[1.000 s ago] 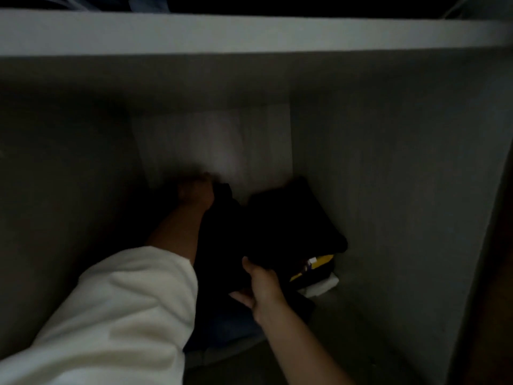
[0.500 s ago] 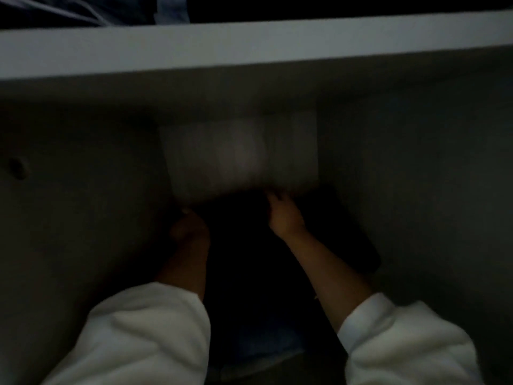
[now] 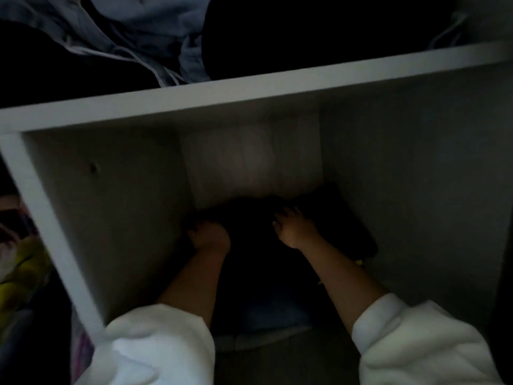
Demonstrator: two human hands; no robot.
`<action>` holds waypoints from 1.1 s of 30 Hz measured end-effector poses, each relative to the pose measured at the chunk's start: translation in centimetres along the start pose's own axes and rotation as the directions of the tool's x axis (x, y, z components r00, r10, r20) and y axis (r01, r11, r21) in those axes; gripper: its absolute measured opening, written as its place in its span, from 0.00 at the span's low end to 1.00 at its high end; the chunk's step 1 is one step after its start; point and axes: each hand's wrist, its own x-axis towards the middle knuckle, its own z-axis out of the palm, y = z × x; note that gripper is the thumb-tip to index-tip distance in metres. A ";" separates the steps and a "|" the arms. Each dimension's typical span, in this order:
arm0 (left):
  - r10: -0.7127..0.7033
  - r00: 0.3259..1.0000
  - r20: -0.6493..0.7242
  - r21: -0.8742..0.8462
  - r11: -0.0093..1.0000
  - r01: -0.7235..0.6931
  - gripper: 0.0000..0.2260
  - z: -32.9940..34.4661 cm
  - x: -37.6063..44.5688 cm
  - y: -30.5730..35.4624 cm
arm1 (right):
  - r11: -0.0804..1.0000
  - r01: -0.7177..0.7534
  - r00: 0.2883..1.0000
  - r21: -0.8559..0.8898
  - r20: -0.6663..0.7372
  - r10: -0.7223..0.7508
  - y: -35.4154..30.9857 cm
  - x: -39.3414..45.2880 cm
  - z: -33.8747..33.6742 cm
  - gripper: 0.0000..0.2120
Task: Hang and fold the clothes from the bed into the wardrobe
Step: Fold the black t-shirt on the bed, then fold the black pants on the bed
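Matte white board makes up the wardrobe compartment (image 3: 416, 168): flat, smooth panels with a squared front edge and one small drilled hole in the left wall. Inside it lies a dark folded garment (image 3: 249, 262), soft and almost black in the dim light, its folds hard to make out. Just to its right sits a second dark folded stack (image 3: 347, 229) with rounded corners and a sliver of yellow at its lower edge. Thick, fleecy white sleeves (image 3: 155, 348) are pushed up both forearms. Above the shelf, pale blue shirt fabric (image 3: 155, 29) hangs in soft creases.

Compared with half a second ago, the view has tilted and pulled back, so the shelf edge now runs at a slant and more of the hanging clothes show. Both hands have stayed deep in the compartment, and the right one has moved little.

The left hand (image 3: 209, 236) rests at the garment's left edge with its fingers curled down; whether this grip is clamped on cloth, I cannot tell. The right hand (image 3: 295, 227) lies on the garment's top right part with fingers spread and apart, pressing rather than pinching.
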 end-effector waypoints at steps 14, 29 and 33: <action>0.561 0.825 -0.070 -0.051 0.824 -0.564 0.13 -0.5 -20.2 1.2 | 0.985 -0.132 0.965 0.110 -0.212 0.153 1.3 -25.8 -2.3 0.18; 0.960 0.191 0.207 -0.061 0.207 -0.976 0.14 1.1 -54.1 25.2 | 0.695 -0.706 0.681 0.133 -0.139 0.719 21.6 -66.5 -7.2 0.14; 0.994 0.043 0.100 -0.111 0.054 -0.992 0.15 -1.7 -64.4 38.2 | 0.543 -0.829 0.510 0.132 -0.222 0.831 31.0 -77.9 -11.5 0.14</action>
